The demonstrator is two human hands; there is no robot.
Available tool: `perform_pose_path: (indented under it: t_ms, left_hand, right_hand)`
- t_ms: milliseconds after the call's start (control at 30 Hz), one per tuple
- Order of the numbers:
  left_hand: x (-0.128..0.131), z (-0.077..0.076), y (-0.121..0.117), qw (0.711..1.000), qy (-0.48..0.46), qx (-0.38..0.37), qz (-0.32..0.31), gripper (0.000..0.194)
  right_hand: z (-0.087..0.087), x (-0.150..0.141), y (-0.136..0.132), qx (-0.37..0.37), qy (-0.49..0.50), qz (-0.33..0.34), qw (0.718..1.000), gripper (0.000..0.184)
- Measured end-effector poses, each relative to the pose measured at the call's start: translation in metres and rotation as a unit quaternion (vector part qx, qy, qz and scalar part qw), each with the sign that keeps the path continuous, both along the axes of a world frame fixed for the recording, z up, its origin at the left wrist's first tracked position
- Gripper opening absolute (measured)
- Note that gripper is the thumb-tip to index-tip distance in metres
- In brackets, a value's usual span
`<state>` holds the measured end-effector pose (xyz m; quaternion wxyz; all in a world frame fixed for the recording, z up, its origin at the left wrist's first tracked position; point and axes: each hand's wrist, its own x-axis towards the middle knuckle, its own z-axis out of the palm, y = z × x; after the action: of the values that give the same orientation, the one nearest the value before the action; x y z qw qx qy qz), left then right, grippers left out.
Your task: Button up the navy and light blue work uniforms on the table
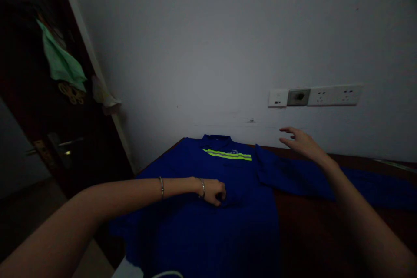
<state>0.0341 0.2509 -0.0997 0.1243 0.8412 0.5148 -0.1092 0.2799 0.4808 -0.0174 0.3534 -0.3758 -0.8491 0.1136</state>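
A blue work shirt (208,226) with a bright yellow-green stripe (228,155) across the chest lies spread flat on a dark wooden table (312,234), collar toward the wall. My left hand (213,191), with two thin bracelets on the arm, rests on the middle of the shirt, its fingers curled and pinching the cloth. My right hand (301,142) hovers above the shirt's right sleeve (293,176) near the wall, fingers stretched out and holding nothing.
A white wall with a row of sockets and a switch (314,96) stands right behind the table. A dark door (48,108) with a metal handle is at the left, with a green cloth (61,63) hanging on it.
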Motion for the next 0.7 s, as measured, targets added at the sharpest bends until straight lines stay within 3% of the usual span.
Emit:
perform_pose_path:
  t_ms: [133,400,533,600,700]
  left_hand:
    - [0.001,0.001,-0.002,1.0,-0.003,-0.011,-0.005,0.043]
    - [-0.005,-0.011,-0.003,0.999,-0.022,0.037,0.009,0.025]
    - [-0.019,-0.01,0.01,0.99,-0.103,0.066,0.077,0.02]
    - [-0.032,0.0,0.024,0.965,-0.162,0.13,0.159,0.017]
    - [-0.059,0.03,0.054,0.878,-0.263,0.263,0.302,0.013]
  right_hand:
    - [-0.008,-0.003,0.007,0.022,0.004,0.021,1.0,0.044]
    - [-0.006,-0.005,0.0,0.03,-0.004,0.053,0.998,0.041]
    - [-0.005,-0.008,-0.006,0.003,-0.002,0.083,0.997,0.041]
    - [-0.005,-0.012,-0.01,-0.015,0.009,0.103,0.995,0.04]
    - [-0.008,-0.025,-0.015,-0.043,0.034,0.144,0.988,0.038]
